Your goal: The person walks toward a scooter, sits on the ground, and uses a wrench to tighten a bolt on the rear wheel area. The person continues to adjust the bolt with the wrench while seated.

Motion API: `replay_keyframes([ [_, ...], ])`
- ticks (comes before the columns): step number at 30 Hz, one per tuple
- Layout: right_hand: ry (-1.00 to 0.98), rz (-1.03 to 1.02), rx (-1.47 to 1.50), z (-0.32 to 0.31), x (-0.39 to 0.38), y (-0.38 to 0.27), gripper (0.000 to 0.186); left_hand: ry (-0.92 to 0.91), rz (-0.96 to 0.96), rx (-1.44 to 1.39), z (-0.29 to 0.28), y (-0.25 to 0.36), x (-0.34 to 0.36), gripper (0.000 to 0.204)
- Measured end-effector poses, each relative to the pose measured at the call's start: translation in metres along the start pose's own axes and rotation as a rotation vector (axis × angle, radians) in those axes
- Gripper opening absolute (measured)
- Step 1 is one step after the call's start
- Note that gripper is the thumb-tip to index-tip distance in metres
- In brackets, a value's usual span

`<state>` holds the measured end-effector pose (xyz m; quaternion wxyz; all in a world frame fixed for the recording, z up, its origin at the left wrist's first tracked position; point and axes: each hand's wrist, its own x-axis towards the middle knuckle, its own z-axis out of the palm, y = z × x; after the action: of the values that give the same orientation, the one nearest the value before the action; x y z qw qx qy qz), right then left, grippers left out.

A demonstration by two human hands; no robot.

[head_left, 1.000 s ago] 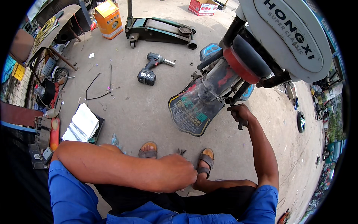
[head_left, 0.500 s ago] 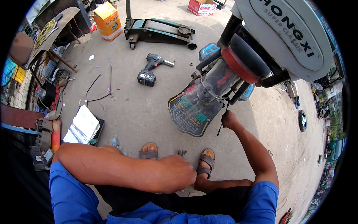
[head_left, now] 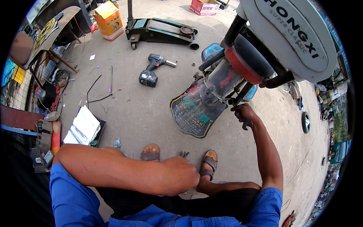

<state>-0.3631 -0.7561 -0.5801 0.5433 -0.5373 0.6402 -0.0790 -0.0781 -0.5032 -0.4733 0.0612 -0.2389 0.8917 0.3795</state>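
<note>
At the rear of a scooter, my right hand is closed around a dark wrench. The wrench's open jaw sticks out below the fingers. Its other end reaches toward the right side of the mudguard bracket, where my hand hides the contact. A dark mud flap with a yellow edge hangs just left of that hand. My left hand rests closed in front of my knees, and its fingers are turned away, so what they hold, if anything, is hidden.
A cordless impact wrench lies on the concrete beyond the mud flap. Farther back stand a floor jack and an orange box. White papers lie at left. Small metal pieces sit between my sandals.
My right hand has shifted slightly right and up, and turned. The wrench has swung with it, its free end now pointing down to the right. My left hand stays still.
</note>
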Motion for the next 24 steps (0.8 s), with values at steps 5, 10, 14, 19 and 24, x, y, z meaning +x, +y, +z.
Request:
replay_keyframes([
  [5, 0.123, -0.208, -0.088, 0.016, 0.038, 0.041, 0.017, -0.001, 0.013, 0.014, -0.003, 0.000, -0.002, 0.041],
  [10, 0.329, -0.575, -1.012, 0.044, 0.081, 0.118, 0.018, -0.003, 0.017, 0.004, -0.004, 0.000, -0.001, 0.041],
  [14, 0.244, -0.444, -1.004, 0.051, 0.081, 0.111, 0.017, 0.023, 0.003, -0.022, 0.002, -0.003, -0.002, 0.040],
  [19, 0.104, -0.214, -0.617, 0.030, 0.059, 0.095, 0.022, 0.027, 0.006, -0.010, 0.000, -0.002, -0.003, 0.039],
  [24, 0.080, -0.094, -0.094, 0.017, 0.020, 0.036, 0.020, 0.044, 0.011, -0.012, 0.002, -0.002, -0.005, 0.040],
])
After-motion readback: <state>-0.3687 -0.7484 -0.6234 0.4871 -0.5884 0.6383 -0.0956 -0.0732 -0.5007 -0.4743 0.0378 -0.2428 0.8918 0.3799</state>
